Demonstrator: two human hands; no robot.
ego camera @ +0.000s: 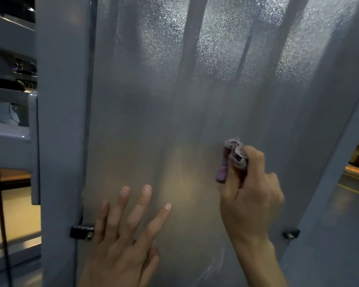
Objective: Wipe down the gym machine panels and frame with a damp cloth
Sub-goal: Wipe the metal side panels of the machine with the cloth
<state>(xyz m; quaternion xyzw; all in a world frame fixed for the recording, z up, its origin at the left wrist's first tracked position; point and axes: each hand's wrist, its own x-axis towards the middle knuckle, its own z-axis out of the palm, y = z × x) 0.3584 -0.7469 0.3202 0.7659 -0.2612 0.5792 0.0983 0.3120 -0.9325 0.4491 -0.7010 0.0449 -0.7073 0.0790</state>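
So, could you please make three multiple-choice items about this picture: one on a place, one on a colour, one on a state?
1. Where is the cloth held?
A. against the frosted panel
B. on the floor
C. over the left frame post

2. What colour is the frame post?
A. red
B. grey-blue
C. yellow

3. How is the left hand?
A. clenched in a fist
B. gripping a bottle
C. fingers straight and spread on the panel

Answers: 1 A, the right hand grips the bunched cloth at the panel. 2 B, the post looks grey-blue. 3 C, four straight fingers lie apart against the panel.
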